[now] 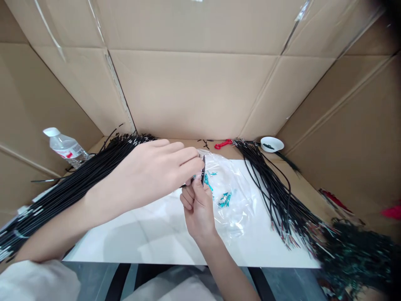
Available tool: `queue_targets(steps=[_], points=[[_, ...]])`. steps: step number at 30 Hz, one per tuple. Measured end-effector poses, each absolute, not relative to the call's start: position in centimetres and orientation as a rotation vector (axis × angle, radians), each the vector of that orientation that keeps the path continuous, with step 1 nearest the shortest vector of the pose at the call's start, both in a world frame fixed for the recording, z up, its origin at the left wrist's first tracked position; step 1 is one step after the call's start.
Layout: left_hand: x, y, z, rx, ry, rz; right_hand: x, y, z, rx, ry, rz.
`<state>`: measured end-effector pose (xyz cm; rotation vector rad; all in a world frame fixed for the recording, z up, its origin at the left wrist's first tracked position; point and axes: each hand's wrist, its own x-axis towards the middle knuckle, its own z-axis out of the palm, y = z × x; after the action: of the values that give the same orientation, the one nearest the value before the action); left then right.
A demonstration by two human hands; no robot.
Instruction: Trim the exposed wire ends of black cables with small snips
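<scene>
- Two hands meet over the white table (131,240): the left hand (156,171) comes in from 9 o'clock, the right hand (200,213) from about 5 o'clock.
- Between them we see a thin black strip (203,169), too small and blurred for us to tell what it is.
- Its long axis runs close to 12 and 6 o'clock, the upper end leaning slightly toward 1.
- From the body of the right hand, the strip lies at 12 o'clock, roughly in line with the right thumb (198,186). We judge that thumb and its curled fingers to be clamped on the lower end.
- From the left hand, the strip lies at about 3 o'clock, so its axis crosses the way those fingers point. They are bent and bunched side by side, tips right beside the strip; the grip beneath is hidden, and we cannot tell whether they clamp it.
- By our reading, the right hand is the nearer one at the lower end, the left at the upper.
- At about 4 o'clock from the strip, we see small teal pieces (224,200) on a clear plastic bag (239,179).
</scene>
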<state>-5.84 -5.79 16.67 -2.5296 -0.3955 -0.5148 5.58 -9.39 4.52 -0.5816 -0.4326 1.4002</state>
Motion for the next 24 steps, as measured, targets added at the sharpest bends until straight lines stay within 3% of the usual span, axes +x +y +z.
queue_targets(steps=[9, 15, 20, 24], points=[[-5.8, -6.6, 18.5, -2.349, -0.22, -0.075, 5.5, -10.0, 3.9, -0.679, -0.526, 1.328], [-6.9, -6.4, 18.2, -3.007, -0.934, 0.04, 5.2, -10.4, 2.9, -0.775, -0.624, 1.186], [-7.6, -6.6, 16.2, -3.641, -1.968, -0.38, 5.2, -10.7, 2.9, -0.776, -0.629, 1.21], [-7.9, -7.2, 14.6, -3.626, -2.07, -0.894, 5.4, -10.8, 3.0, -0.783, -0.593, 1.245]])
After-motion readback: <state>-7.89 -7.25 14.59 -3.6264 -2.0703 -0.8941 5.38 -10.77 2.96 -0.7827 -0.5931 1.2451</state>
